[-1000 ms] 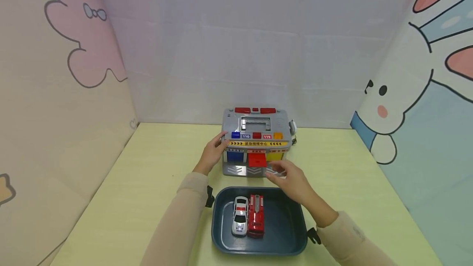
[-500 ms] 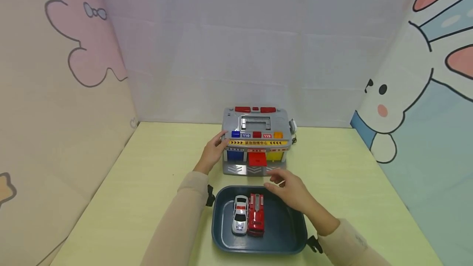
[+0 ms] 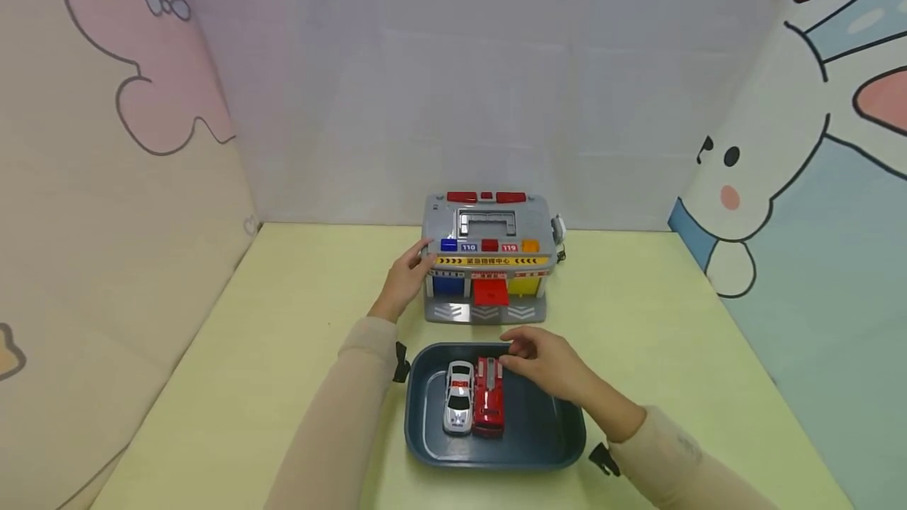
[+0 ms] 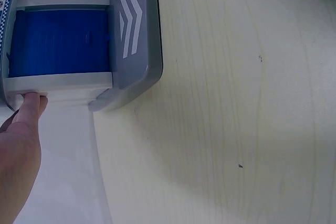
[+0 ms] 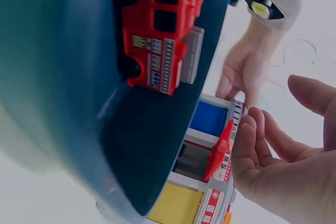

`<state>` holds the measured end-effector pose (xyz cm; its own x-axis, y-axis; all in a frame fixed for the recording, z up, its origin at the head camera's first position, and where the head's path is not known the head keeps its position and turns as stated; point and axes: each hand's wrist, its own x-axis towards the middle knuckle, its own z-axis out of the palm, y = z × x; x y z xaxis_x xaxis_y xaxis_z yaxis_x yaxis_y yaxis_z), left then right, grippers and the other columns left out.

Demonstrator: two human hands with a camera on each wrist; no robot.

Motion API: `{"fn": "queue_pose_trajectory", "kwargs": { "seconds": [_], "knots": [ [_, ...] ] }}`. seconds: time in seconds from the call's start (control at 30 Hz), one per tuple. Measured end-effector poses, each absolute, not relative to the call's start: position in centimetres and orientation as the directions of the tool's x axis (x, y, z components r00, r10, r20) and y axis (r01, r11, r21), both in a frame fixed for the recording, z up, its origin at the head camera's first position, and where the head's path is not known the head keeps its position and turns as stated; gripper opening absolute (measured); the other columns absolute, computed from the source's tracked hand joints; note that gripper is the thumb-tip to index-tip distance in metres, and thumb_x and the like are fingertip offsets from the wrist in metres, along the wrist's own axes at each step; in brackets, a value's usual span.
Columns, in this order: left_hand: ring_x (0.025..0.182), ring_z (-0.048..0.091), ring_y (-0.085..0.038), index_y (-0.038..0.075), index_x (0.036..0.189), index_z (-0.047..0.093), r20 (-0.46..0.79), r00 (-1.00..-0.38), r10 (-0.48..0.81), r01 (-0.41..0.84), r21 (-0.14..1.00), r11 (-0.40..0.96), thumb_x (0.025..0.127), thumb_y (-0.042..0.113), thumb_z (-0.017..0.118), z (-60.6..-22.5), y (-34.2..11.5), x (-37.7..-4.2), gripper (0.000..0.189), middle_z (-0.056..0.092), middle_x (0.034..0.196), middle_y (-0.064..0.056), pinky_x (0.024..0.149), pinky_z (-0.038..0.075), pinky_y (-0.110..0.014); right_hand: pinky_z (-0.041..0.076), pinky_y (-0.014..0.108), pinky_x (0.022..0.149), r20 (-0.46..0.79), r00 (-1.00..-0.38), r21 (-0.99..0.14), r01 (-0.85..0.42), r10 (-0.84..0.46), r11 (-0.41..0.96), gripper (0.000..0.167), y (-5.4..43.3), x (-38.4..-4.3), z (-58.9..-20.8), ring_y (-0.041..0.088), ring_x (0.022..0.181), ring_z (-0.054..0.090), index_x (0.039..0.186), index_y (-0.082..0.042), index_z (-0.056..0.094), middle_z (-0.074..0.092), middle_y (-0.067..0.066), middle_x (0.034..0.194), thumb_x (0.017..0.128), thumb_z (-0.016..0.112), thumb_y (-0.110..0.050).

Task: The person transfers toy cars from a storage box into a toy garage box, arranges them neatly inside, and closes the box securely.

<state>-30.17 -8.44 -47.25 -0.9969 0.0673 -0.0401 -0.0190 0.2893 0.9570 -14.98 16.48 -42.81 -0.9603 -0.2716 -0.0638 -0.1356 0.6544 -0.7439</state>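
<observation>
A grey toy garage [image 3: 489, 258] stands at the back of the table, its red middle door [image 3: 490, 292] raised while the blue door [image 4: 60, 43] and the yellow door [image 5: 176, 203] are down. My left hand [image 3: 405, 280] rests against the garage's left side, fingers fairly straight. Over the back rim of the dark blue tray [image 3: 542, 455] hovers my right hand [image 3: 549, 360], fingers loosely bent and nothing between them. A red toy fire engine [image 3: 489, 400] lies in the tray just left of its fingertips. Beside that sits a white toy police car [image 3: 459, 400].
The tray stands in front of the garage on the pale yellow table [image 3: 638, 297]. A small grey piece with a cord [image 3: 559, 233] hangs on the garage's right side. Cloth walls with cartoon animals enclose the back and sides.
My right hand has drawn back from the front of the garage to above the tray, near the fire engine. The left hand has stayed at the garage. The head view has tilted slightly down.
</observation>
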Motion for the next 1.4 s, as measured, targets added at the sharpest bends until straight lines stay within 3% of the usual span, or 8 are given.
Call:
{"fn": "queue_pose_trajectory", "kwargs": {
  "seconds": [0.33,0.73,1.0,1.4],
  "knots": [
    [0.126,0.049,-0.032,0.026,0.148,0.043,-0.035,-0.997,0.067,-0.014,0.956,0.294,0.101,0.038,0.053,-47.2,-8.5,-30.3,0.05,0.046,0.144,-0.019,0.102,0.041,-0.048,0.05,0.029,0.062,-0.14,-0.926,-0.731,-0.142,-0.351,0.667,0.03,16.5,-14.9,-43.4,0.017,0.076,0.053,0.115,-0.003,0.064,0.056,-0.001,0.084,0.088,0.073,-0.013],
    [0.129,0.046,-0.031,0.026,0.149,0.043,-0.041,-0.996,0.078,-0.019,0.963,0.268,0.101,0.036,0.053,-46.9,-8.4,-30.4,0.049,0.044,0.146,-0.018,0.103,0.041,-0.044,0.049,0.029,0.063,-0.174,-0.921,-0.662,-0.154,-0.349,0.734,0.038,16.2,-15.0,-44.7,0.014,0.075,0.054,0.118,-0.004,0.062,0.057,-0.002,0.084,0.084,0.077,-0.013],
    [0.13,0.045,-0.031,0.028,0.149,0.042,-0.054,-0.996,0.075,-0.033,0.963,0.266,0.101,0.038,0.053,-47.1,-8.4,-30.5,0.05,0.042,0.147,-0.017,0.104,0.04,-0.045,0.051,0.03,0.067,-0.253,-0.913,-0.626,-0.098,-0.321,0.773,0.054,15.8,-14.8,-45.3,0.016,0.079,0.054,0.124,-0.006,0.059,0.058,0.0,0.089,0.078,0.084,-0.019],
    [0.13,0.045,-0.03,0.029,0.149,0.043,-0.066,-0.995,0.072,-0.046,0.969,0.244,0.101,0.039,0.053,-47.2,-8.4,-30.2,0.05,0.043,0.147,-0.016,0.104,0.039,-0.044,0.055,0.035,0.072,-0.303,-0.877,-0.598,-0.128,-0.371,0.791,0.085,15.9,-14.4,-46.2,0.019,0.084,0.054,0.139,-0.001,0.045,0.058,0.004,0.098,0.07,0.089,-0.025]
  ]
}}
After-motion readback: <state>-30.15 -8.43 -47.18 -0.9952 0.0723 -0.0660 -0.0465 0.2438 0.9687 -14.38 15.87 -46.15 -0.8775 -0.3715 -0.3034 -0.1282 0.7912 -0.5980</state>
